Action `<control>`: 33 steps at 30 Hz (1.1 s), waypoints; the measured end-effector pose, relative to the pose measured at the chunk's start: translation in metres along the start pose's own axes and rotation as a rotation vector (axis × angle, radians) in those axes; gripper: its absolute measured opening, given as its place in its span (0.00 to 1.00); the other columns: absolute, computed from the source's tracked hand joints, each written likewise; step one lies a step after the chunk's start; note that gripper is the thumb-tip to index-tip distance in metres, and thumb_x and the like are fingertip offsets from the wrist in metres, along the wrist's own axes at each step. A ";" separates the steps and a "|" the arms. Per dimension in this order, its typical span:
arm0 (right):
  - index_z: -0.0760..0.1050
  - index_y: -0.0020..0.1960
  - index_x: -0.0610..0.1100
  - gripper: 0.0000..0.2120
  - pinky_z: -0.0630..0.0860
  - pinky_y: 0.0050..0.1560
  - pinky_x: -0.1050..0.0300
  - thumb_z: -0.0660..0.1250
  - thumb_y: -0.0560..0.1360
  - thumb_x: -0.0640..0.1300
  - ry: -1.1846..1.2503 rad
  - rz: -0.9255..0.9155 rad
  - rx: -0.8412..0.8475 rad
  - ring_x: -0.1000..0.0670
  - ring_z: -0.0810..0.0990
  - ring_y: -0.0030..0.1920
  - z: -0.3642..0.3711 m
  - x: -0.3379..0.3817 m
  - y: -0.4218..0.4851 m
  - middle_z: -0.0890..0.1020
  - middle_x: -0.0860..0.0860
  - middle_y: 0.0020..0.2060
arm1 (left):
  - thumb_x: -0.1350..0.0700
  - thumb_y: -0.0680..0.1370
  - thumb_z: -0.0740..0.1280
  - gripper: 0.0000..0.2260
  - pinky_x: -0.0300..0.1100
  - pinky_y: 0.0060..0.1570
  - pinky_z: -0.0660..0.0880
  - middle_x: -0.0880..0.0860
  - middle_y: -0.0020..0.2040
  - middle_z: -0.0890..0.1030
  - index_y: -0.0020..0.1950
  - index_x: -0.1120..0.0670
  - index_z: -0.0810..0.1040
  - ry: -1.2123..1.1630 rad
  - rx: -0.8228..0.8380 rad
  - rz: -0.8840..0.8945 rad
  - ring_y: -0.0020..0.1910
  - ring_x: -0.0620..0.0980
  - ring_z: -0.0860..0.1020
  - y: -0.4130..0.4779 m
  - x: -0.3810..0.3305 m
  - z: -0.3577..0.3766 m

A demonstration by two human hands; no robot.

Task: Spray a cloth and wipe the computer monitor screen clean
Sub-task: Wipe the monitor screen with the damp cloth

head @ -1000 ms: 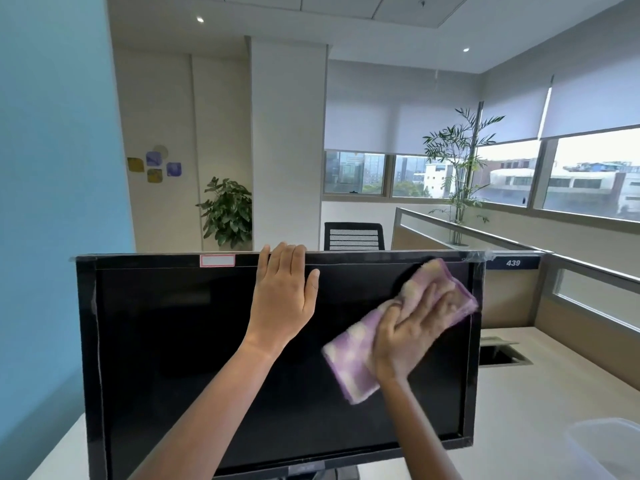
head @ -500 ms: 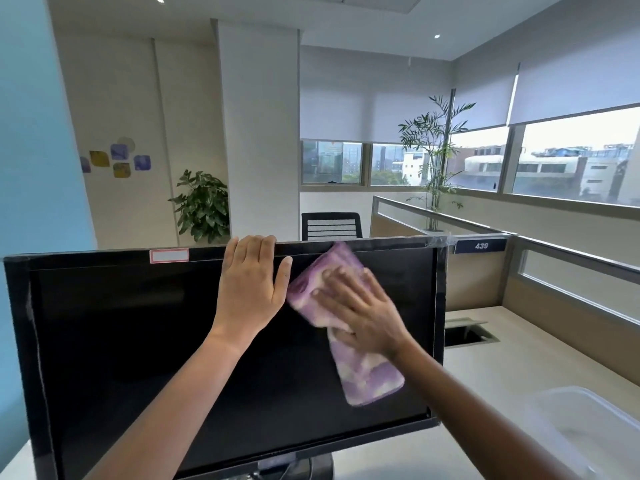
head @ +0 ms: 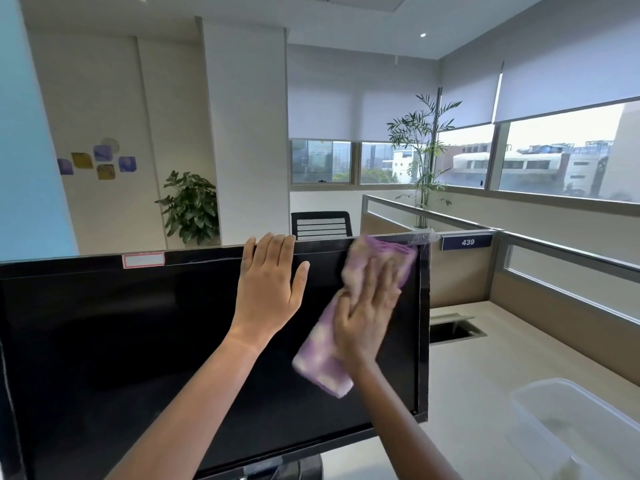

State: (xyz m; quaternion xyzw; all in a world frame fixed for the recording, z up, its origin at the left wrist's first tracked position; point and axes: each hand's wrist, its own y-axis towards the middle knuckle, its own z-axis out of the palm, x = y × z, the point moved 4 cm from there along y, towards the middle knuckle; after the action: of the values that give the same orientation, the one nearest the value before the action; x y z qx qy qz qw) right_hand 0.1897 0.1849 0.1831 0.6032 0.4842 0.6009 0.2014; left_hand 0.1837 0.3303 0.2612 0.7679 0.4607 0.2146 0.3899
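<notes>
A black computer monitor [head: 121, 341] stands on the desk and fills the lower left of the view, its screen dark. My left hand [head: 268, 289] grips the monitor's top edge near the middle, fingers hooked over the bezel. My right hand [head: 367, 317] lies flat with spread fingers on a purple-and-white cloth [head: 322, 362], pressing it against the screen's upper right area. The cloth reaches up to the top right corner of the screen and hangs down below my palm. No spray bottle is in view.
A clear plastic tub [head: 571, 420] stands on the beige desk [head: 485, 368] at the lower right. A cable opening [head: 453, 329] sits in the desk behind the monitor. Cubicle partitions [head: 554, 289] run along the right, and a black chair [head: 320, 225] stands beyond the monitor.
My right hand with the cloth swept left toward my left hand, then back right and up to the screen's top right corner. My left hand stayed on the monitor's top edge.
</notes>
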 end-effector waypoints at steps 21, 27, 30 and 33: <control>0.47 0.73 0.47 0.27 0.47 0.75 0.48 0.46 0.75 0.53 0.063 0.398 -0.102 0.47 0.48 0.75 -0.003 -0.058 -0.078 0.49 0.50 0.73 | 0.52 0.77 0.61 0.21 0.60 0.67 0.63 0.63 0.60 0.78 0.64 0.64 0.71 0.093 -0.036 0.030 0.63 0.62 0.74 -0.004 -0.008 0.010; 0.40 0.74 0.47 0.31 0.39 0.75 0.46 0.45 0.76 0.55 0.126 0.490 0.041 0.48 0.39 0.76 0.001 -0.032 -0.071 0.42 0.47 0.76 | 0.52 0.77 0.61 0.22 0.60 0.68 0.62 0.64 0.62 0.76 0.65 0.65 0.70 0.091 -0.012 0.042 0.64 0.63 0.73 -0.006 -0.006 0.009; 0.39 0.73 0.49 0.31 0.37 0.73 0.48 0.44 0.75 0.58 0.044 0.145 0.138 0.49 0.38 0.75 0.003 0.000 -0.038 0.41 0.50 0.74 | 0.52 0.78 0.60 0.22 0.58 0.71 0.59 0.64 0.65 0.74 0.68 0.64 0.67 0.073 0.010 0.071 0.66 0.63 0.70 -0.005 -0.003 0.008; 0.42 0.73 0.46 0.30 0.41 0.74 0.47 0.48 0.76 0.55 -0.039 0.010 0.142 0.46 0.42 0.75 0.003 0.001 -0.020 0.46 0.48 0.74 | 0.52 0.79 0.57 0.23 0.55 0.72 0.57 0.63 0.68 0.71 0.71 0.63 0.63 0.098 0.059 0.123 0.69 0.61 0.67 -0.006 0.003 0.006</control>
State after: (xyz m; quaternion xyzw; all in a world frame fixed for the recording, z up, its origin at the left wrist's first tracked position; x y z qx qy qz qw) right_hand 0.1857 0.1962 0.1662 0.6300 0.5187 0.5542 0.1645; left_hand 0.1857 0.3318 0.2525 0.7945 0.4371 0.2618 0.3304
